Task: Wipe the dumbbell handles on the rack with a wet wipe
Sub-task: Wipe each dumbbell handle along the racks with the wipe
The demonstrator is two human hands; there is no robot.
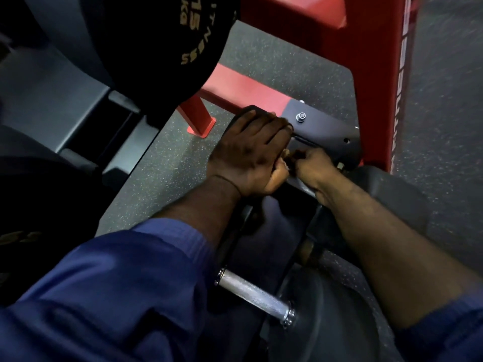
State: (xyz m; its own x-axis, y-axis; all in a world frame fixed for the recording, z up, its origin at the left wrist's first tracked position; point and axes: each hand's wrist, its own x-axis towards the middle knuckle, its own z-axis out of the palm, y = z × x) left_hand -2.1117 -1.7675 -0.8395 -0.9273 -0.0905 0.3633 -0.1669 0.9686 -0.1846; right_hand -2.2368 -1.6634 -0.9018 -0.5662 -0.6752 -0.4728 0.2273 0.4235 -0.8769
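Observation:
A silver knurled dumbbell handle (pixel 254 296) lies low in the view between two black dumbbell heads (pixel 334 317). My left hand (pixel 248 155) is further up, its fingers curled over the rounded edge of a black dumbbell head (pixel 241 112) beside the rack's black plate (pixel 329 134). My right hand (pixel 315 169) is right next to it, with curled fingertips meeting my left thumb. Whatever sits between them is too small and dark to make out. I see no wet wipe.
The red rack frame (pixel 376 74) stands at the upper right, with a red foot (pixel 201 121) on the speckled rubber floor (pixel 162 165). A black weight marked 15 kg (pixel 167 48) hangs at the upper left. Dark grey rack shelves (pixel 65 100) fill the left side.

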